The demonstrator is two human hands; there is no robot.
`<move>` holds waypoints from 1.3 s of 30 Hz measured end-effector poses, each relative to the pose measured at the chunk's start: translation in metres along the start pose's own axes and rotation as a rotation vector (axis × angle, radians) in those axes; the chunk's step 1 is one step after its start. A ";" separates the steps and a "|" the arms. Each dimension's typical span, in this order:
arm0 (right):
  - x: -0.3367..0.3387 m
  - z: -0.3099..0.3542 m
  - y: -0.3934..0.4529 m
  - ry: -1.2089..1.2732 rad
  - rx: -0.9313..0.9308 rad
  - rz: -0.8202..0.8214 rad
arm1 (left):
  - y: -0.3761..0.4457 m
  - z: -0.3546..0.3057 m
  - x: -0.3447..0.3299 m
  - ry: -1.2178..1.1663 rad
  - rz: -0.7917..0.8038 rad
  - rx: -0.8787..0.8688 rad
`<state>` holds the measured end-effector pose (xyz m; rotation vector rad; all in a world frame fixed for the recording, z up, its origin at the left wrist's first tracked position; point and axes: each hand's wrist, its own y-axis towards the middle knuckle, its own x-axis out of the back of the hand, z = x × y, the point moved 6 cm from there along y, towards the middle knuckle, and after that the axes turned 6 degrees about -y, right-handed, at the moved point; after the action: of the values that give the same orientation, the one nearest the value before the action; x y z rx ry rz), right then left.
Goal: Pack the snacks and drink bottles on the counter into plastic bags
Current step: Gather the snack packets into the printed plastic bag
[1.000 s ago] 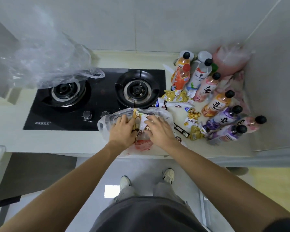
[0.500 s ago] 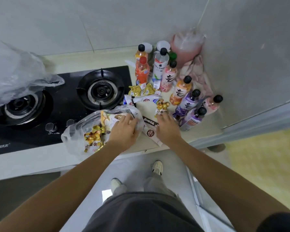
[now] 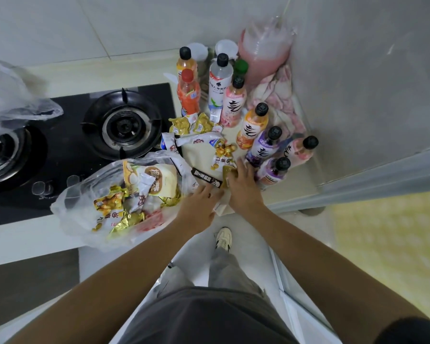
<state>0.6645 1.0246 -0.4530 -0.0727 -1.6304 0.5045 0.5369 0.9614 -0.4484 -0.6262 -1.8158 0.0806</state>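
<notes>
A clear plastic bag (image 3: 79,209) lies on the counter's front edge, filled with gold and white snack packets (image 3: 149,182). My left hand (image 3: 199,204) is to its right, fingers stretched out onto a white packet (image 3: 219,207) at the counter edge. My right hand (image 3: 243,187) lies flat over a gold packet (image 3: 227,173), fingertips near the purple bottles (image 3: 263,147). A black snack bar (image 3: 205,178) lies between bag and hands. More loose packets (image 3: 196,125) lie behind. Several drink bottles (image 3: 219,83) stand and lie in the right corner.
A black two-burner gas stove (image 3: 67,145) fills the counter's left part, with another clear plastic bag (image 3: 12,95) over its left burner. A pink bag (image 3: 266,55) and a pink-white cloth (image 3: 281,95) fill the back corner by the wall. The counter edge runs just under my hands.
My left hand has left the bag's mouth and moved right to the loose packets beside my right hand. The bag now lies open to the left. The view has swung right.
</notes>
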 end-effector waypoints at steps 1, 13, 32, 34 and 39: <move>0.001 0.000 0.001 -0.011 0.000 -0.002 | 0.002 0.001 -0.003 0.011 0.009 0.003; 0.004 0.005 -0.001 -0.069 0.155 -0.026 | 0.006 0.010 -0.007 0.176 -0.017 -0.065; 0.104 0.021 0.013 0.162 0.175 -0.344 | -0.016 0.013 0.106 0.007 -0.307 -0.186; 0.118 0.032 0.014 0.178 0.198 -0.360 | -0.030 0.024 0.120 0.025 -0.327 -0.159; 0.132 0.095 0.013 0.182 0.330 -0.390 | -0.086 0.081 0.126 0.022 -0.371 -0.021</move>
<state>0.5519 1.0549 -0.3384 0.4265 -1.3221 0.4433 0.4056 0.9650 -0.3359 -0.2950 -1.8845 -0.1939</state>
